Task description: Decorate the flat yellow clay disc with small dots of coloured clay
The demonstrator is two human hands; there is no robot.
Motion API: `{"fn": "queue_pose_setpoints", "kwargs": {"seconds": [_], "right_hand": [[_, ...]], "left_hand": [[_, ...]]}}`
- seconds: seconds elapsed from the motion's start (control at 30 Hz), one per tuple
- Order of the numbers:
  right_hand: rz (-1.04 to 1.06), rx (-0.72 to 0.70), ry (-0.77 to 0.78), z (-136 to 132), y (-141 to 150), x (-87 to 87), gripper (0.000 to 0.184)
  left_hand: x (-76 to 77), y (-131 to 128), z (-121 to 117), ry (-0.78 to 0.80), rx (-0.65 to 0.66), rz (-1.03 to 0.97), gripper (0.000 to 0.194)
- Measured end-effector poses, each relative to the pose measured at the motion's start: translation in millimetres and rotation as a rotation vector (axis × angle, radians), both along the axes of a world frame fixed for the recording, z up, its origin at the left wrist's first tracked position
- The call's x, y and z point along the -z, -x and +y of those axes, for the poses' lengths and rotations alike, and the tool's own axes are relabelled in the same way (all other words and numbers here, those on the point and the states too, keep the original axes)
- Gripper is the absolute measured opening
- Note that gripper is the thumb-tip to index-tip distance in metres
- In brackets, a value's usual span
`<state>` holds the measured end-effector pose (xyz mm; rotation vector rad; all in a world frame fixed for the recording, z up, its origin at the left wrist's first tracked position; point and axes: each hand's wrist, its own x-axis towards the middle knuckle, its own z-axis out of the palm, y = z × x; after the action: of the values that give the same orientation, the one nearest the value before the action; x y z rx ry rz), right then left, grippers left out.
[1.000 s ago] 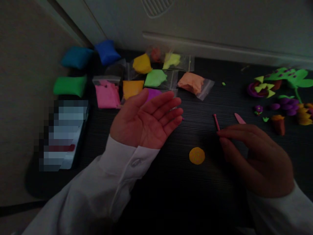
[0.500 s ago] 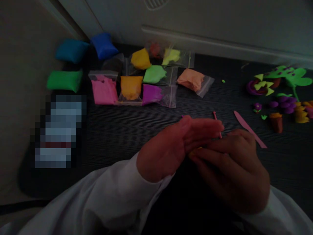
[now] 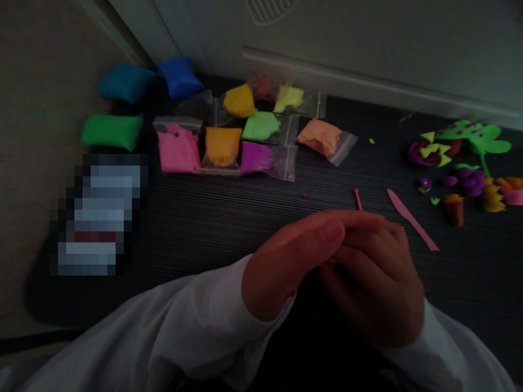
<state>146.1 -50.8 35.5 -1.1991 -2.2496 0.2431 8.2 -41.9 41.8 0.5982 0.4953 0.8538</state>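
My left hand (image 3: pixel 296 258) is held with its fingers stretched out flat, laid over the fingers of my right hand (image 3: pixel 379 280). The right hand has its fingers curled in a pinch, and a small sliver of yellow clay (image 3: pixel 332 262) shows at its fingertips under the left thumb. Most of that clay is hidden by the hands. Just beyond the fingers lies a thin pink modelling stick (image 3: pixel 358 199), its near end covered. A pink plastic clay knife (image 3: pixel 412 220) rests to the right of it.
Several bags of coloured clay, such as pink (image 3: pixel 178 149) and purple (image 3: pixel 256 158), lie at the back, with a green packet (image 3: pixel 112 132) farther left. A blurred-out phone (image 3: pixel 102 215) sits left. Finished clay figures, including a green flower shape (image 3: pixel 492 139), stand right. A purple crumb (image 3: pixel 304 195) lies mid-table.
My left hand has turned and closed over the right fingers, its thumb now lying across them. The yellow clay is more covered. The view has shifted slightly.
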Motion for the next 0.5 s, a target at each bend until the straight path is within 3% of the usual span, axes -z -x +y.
{"fn": "queue_pose_setpoints", "kwargs": {"seconds": [0.5], "right_hand": [[0.108,-0.020,0.027,1,-6,-12.7,0.014]], "left_hand": [[-2.0,1,4,0.062,-0.081,0.065,0.028]]}}
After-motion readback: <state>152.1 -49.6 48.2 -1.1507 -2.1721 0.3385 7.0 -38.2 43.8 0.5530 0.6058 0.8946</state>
